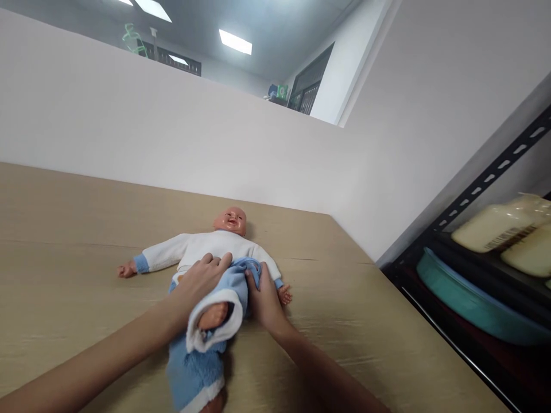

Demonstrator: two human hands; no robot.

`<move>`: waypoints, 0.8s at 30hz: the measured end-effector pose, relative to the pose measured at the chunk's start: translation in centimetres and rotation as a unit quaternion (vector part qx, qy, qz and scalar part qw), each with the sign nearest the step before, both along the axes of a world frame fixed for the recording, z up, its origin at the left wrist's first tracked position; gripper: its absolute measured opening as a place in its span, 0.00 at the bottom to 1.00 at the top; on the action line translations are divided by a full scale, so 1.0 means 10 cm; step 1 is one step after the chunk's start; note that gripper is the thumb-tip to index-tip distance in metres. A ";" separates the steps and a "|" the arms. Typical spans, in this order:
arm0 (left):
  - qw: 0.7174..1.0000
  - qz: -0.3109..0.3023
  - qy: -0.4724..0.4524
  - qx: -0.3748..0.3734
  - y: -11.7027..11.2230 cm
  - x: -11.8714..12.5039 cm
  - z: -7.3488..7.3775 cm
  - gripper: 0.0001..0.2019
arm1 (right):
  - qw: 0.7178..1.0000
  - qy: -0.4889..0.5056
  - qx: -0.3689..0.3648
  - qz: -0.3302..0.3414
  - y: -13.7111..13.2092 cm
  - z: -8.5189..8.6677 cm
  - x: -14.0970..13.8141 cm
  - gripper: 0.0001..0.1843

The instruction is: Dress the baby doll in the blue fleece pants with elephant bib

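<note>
On my feed the doll (215, 245) lies on its back near the middle of the wooden table (387, 344), and both hands are on it at the waist. Its long axis runs almost straight away from the camera, tipped a little to the right: the head (231, 221) points at the white wall (172, 126), and the legs point back toward the wearer. The arms are spread out to either side. The blue trousers (196, 373) cover the legs. The far leg is bent up, so a bare foot (214, 315) shows inside the white cuff, while the near leg lies flat and runs out at the bottom edge. The left hand (200, 284) rests across the belly, fingers bent over the top of the trousers where they meet the white top. I cannot tell whether it pinches the cloth or only presses it down. The right hand (263, 301) sits just beside the doll's hip on the right, and its fingers are closed on a bunched fold of the waistband (252, 274). So the waistband lies directly ahead of both sets of fingers, one hand on each side of the body. A dark metal shelf (495, 172) at the right edge carries a teal dish (465, 301) and cream-coloured packs (495, 226), well apart from the doll.
</note>
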State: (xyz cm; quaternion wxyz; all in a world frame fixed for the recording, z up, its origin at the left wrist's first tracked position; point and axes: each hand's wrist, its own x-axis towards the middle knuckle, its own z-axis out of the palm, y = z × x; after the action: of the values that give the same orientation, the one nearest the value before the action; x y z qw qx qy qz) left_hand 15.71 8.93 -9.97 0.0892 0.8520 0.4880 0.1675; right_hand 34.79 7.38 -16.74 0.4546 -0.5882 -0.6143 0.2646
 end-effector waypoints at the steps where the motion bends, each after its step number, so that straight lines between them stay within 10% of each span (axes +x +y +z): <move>1: 1.000 0.002 0.019 -0.002 -0.01 0.01 0.02 0.10 | 1.000 -0.024 -0.002 -0.003 -0.02 -0.02 0.03 0.16; 11: 0.999 0.001 0.024 -0.028 0.04 -0.01 0.03 0.16 | 0.984 -0.174 -0.029 0.000 -0.03 0.02 0.02 0.10; 24: 0.980 -0.122 -0.131 -0.085 -0.07 -0.27 0.12 0.27 | 0.991 -0.121 -0.050 -0.006 0.15 -0.10 0.11 0.12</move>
State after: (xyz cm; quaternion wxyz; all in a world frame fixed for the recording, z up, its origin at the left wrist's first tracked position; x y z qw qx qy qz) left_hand 13.02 8.20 -8.77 0.2440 0.8650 0.3773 0.2235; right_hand 35.92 8.88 -17.73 0.3484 -0.6415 -0.6472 0.2197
